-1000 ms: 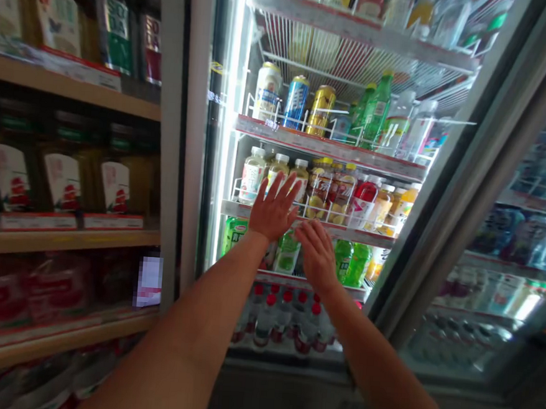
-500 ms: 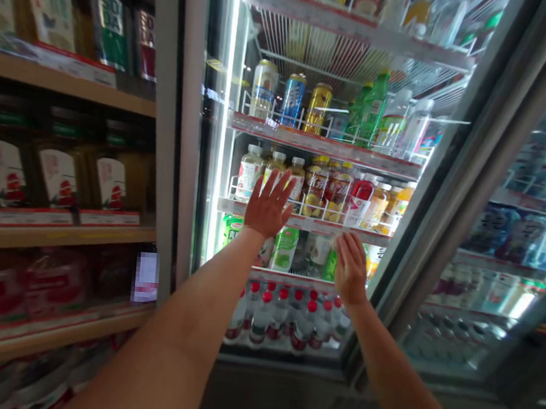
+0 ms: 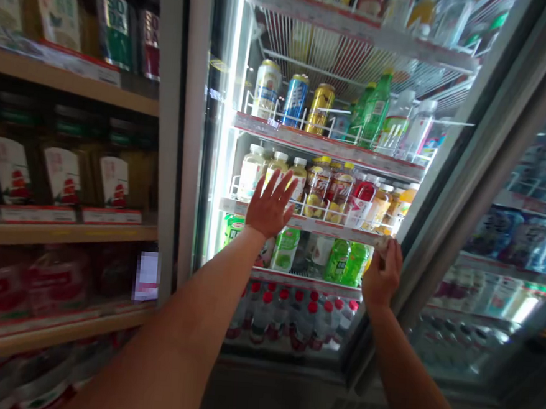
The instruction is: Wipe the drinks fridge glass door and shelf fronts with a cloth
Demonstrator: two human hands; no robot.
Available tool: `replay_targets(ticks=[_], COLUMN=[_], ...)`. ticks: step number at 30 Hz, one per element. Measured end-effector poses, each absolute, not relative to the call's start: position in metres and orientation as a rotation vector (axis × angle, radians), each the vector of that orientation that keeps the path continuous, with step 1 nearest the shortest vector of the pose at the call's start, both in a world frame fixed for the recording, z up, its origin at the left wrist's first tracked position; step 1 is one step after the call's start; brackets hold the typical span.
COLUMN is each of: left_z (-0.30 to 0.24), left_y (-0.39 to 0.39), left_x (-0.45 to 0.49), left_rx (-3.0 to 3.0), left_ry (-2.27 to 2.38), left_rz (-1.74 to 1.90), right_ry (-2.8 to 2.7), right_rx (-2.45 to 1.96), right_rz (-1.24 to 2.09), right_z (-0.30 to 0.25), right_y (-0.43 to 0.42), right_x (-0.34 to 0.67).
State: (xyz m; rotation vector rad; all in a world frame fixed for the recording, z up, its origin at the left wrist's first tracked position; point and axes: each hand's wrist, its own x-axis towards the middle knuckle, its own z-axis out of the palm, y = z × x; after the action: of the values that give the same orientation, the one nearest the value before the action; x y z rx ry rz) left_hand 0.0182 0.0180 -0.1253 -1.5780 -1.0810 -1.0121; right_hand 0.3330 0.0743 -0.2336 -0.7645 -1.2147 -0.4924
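Note:
My left hand point(image 3: 269, 205) is open, with its fingers spread flat in front of the pale drink bottles point(image 3: 275, 176) on the middle fridge shelf point(image 3: 318, 227); it seems to rest on the glass. My right hand point(image 3: 383, 276) is closed on the edge of the grey fridge door frame point(image 3: 446, 198), at the height of the green bottles point(image 3: 346, 261). Something small and pale shows at its fingertips; I cannot make it out.
The lit fridge holds cans point(image 3: 295, 100) on an upper shelf, juice bottles in the middle and red-capped water bottles point(image 3: 293, 318) at the bottom. Wooden shelves point(image 3: 60, 233) with labelled bottles stand at the left. A second glass door point(image 3: 522, 247) slants away at the right.
My right hand has slid right, from in front of the green bottles to the door frame edge, and closed on it. My left hand has stayed open in place.

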Motion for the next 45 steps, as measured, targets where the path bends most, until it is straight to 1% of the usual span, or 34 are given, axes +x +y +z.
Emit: replay_targets(ticks=[3,5,10,12,18,22,26,31,34,37,42,45], left_z=[-0.126,-0.126,-0.126,-0.126,-0.127,-0.128,-0.129,-0.128,-0.128,-0.128,-0.129,-0.128], left_y=[0.018,0.018,0.018,0.018,0.017,0.018,0.018,0.018,0.018,0.019,0.020,0.020], left_x=[0.018,0.017,0.017,0.017,0.017,0.016,0.016,0.015,0.014,0.014,0.014,0.014], left_rx=[-1.558,-1.552,-1.584,-1.585,-1.582,-1.557,-1.552,-1.555,-1.555,-1.570,-1.561,-1.546], left_ry=[-1.080,-1.077,-1.090,-1.085,-1.092,-1.090,-1.068,-1.056,-1.048,-1.041,-1.021,-1.008], left_rz=[-0.985,-0.976,-0.996,-0.994,-0.975,-0.950,-0.969,-0.978,-0.989,-1.005,-1.018,-1.017], right_ry=[-1.193,-1.161,-1.134,-1.185,-1.390,-1.353,-1.274,-1.557,-1.613,-1.618,-1.730,-1.692], right_rx=[-0.793,-0.794,-0.728,-0.679,-0.513,-0.470,-0.420,-0.336,-0.336,-0.353,-0.348,-0.385], right_rz=[-0.428,-0.394,-0.370,-0.379,-0.436,-0.455,-0.559,-0.638,-0.652,-0.655,-0.787,-0.835], right_z=[-0.239,-0.233,-0.186,-0.177,-0.187,-0.144,-0.099,-0.076,-0.061,-0.058,-0.076,-0.071], right_y=[0.071,0.071,0.079,0.077,0.057,0.063,0.068,0.059,0.056,0.054,0.049,0.053], right_x=[0.323,0.315,0.294,0.280,0.233,0.218,0.198,0.165,0.155,0.155,0.173,0.193])
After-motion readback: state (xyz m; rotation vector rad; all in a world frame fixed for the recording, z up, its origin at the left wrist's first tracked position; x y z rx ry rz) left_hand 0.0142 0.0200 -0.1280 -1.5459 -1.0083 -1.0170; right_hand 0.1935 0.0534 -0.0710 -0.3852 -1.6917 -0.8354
